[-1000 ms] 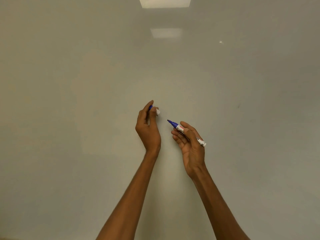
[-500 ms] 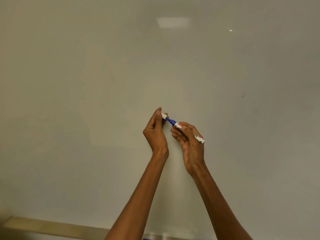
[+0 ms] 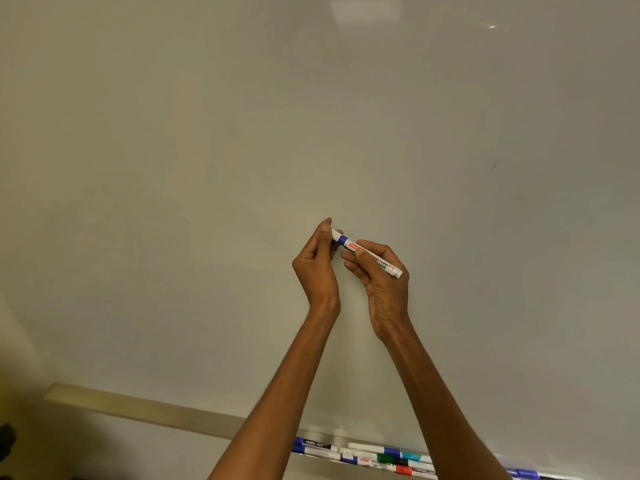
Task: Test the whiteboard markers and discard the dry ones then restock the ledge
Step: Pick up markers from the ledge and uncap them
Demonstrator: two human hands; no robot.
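A white marker [image 3: 375,259] with a blue band and red label lies slanted in front of the whiteboard [image 3: 207,168]. My right hand [image 3: 382,282] grips its barrel. My left hand [image 3: 317,261] pinches the white cap [image 3: 336,234], which sits on the marker's tip end. Below, the ledge [image 3: 311,439] holds several markers [image 3: 367,457] with blue, green, red, teal and black parts, lying side by side.
The board's lower frame [image 3: 138,407] runs from the lower left towards the ledge. A small dark mark [image 3: 494,164] sits on the board at the right. A dark object [image 3: 7,441] shows at the left edge.
The cap in my left hand was apart from the bare blue tip; the hands came together and the cap now covers the tip. The view tilted down, revealing the ledge.
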